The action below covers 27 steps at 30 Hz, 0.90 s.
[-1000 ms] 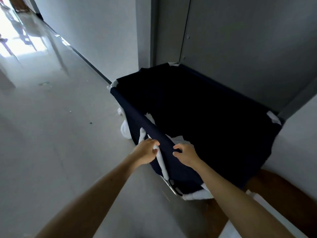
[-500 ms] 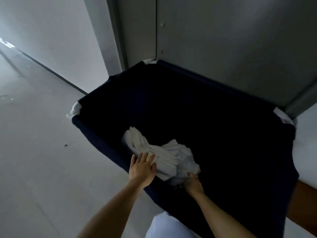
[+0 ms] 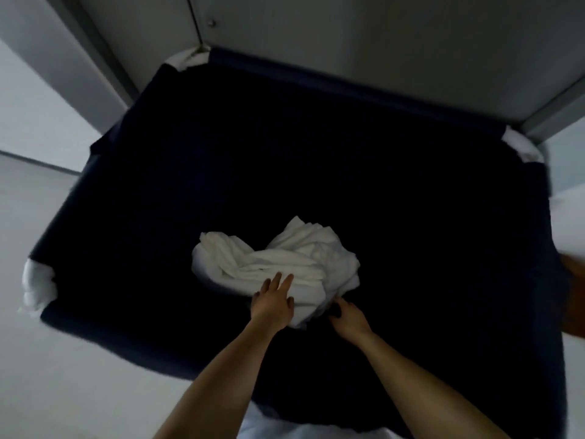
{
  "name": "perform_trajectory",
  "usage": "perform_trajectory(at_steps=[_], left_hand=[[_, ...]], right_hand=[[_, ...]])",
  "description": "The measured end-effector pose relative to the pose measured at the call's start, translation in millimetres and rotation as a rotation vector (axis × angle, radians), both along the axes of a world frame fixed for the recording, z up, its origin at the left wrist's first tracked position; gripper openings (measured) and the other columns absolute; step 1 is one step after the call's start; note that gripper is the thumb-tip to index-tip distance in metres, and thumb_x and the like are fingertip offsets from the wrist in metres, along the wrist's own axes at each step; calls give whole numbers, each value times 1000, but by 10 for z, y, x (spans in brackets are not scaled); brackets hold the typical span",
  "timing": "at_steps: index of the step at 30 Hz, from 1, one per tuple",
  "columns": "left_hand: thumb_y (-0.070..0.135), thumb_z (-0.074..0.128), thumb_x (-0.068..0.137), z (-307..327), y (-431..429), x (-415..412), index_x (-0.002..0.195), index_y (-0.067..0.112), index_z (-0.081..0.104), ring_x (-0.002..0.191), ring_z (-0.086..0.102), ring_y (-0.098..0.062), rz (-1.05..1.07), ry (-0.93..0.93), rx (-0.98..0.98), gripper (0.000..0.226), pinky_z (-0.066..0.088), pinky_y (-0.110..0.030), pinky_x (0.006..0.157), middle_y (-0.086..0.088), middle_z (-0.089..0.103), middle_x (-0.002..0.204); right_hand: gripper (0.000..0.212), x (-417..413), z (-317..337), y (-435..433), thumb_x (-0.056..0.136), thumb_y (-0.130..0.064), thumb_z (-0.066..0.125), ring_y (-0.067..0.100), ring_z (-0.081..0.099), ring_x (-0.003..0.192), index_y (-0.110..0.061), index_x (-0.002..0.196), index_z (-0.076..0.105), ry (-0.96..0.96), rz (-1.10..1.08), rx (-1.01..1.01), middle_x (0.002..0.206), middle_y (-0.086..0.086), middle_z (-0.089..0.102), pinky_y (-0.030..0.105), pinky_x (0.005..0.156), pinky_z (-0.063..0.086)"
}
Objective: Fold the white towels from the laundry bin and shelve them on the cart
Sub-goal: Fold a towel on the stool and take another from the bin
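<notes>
Deep inside the navy fabric laundry bin [image 3: 158, 185], the left hand [image 3: 273, 301] is laying spread fingers on the crumpled white towel [image 3: 285, 258] to gather it, while the right hand [image 3: 348, 315] is curling its own at 5 o'clock, grip unclear

Both arms reach forward-down. Left hand [image 3: 273, 301] flat, fingers [image 3: 278, 280] straight. Right hand [image 3: 348, 315] fingers curled; grip unclear.

Grey wall panels [image 3: 380, 42] meet a pale floor [image 3: 57, 391].
</notes>
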<state>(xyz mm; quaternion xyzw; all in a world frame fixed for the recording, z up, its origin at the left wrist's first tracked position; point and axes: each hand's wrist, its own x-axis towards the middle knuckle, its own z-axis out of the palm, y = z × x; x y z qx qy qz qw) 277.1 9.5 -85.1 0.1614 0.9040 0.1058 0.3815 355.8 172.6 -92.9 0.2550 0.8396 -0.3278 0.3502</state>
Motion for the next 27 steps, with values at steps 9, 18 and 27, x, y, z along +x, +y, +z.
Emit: perform_trajectory(at_steps=[9,18,27], left_hand=[[30,34,100,-249,-5,-1216,150,29,11,142,17,-24,-243,50,24,56,28,-40,107,3,8,159],[29,35,99,-885,-36,-1530,150,28,13,143,15,-23,-255,-78,-20,55,28,-39,110,2,10,159],[38,31,93,-2010,173,-1815,149,21,20,140,25,-28,-259,-24,19,60,28,-38,110,-6,22,155]], right_hand=[[43,-937,-49,-276,97,-18,47,27,43,125,-13,139,39,9,-250,-74,141,12,42,25,98,36],[39,-1186,-655,-120,96,-16,49,27,45,124,-11,134,44,-68,-264,-69,138,14,45,23,95,35],[47,-1201,-1978,454,95,-11,48,27,40,127,-10,140,37,-78,-171,-79,141,13,39,26,104,32]])
